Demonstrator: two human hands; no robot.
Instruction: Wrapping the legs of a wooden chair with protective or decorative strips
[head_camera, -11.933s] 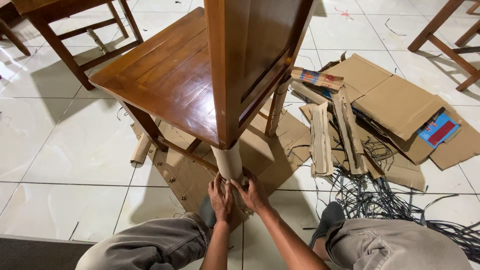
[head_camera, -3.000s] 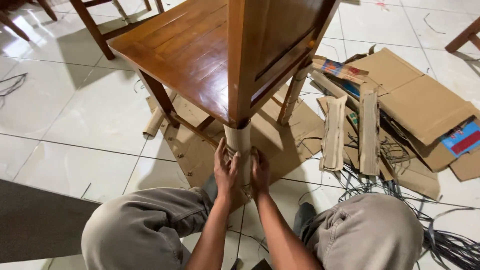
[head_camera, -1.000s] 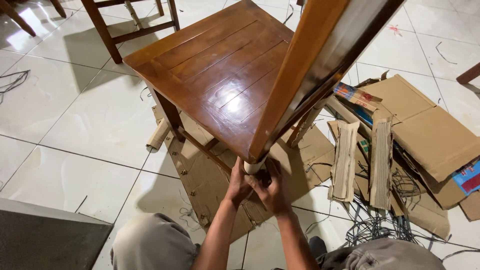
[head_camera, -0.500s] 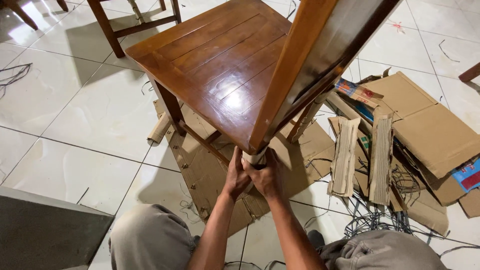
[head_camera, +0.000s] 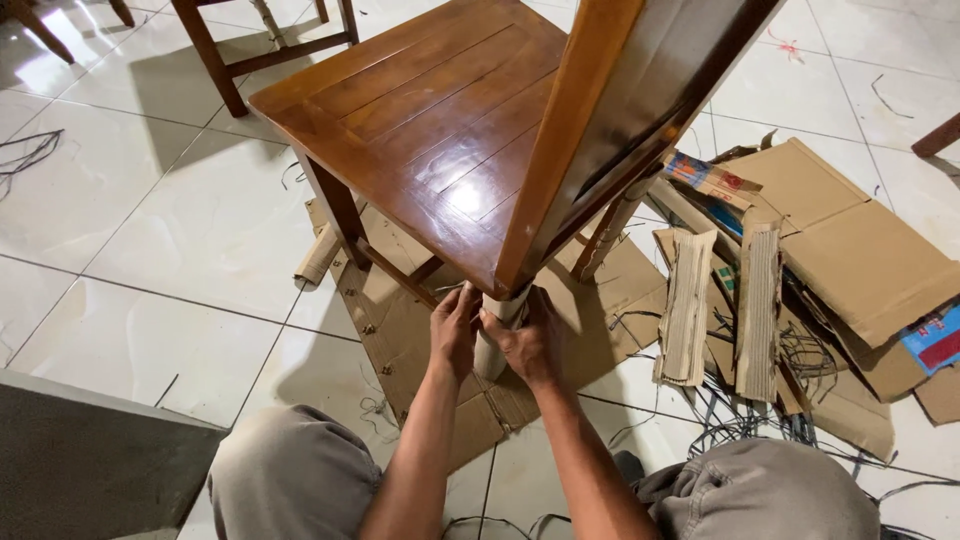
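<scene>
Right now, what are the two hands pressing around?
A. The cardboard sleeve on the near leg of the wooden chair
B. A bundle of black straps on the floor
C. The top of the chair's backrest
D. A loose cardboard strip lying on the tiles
A: the left hand and right hand close from both sides on the cardboard sleeve wrapped round the near leg of the wooden chair.

I see a white tiled floor (head_camera: 170, 230) carrying everything. A flat cardboard sheet (head_camera: 400, 330) lies on it under the chair (head_camera: 430, 110). To the right lie folded boxes (head_camera: 850, 240), two rolled cardboard strips (head_camera: 690, 305) and a tangle of black straps (head_camera: 760, 420). A cardboard roll (head_camera: 318, 255) lies left.
</scene>
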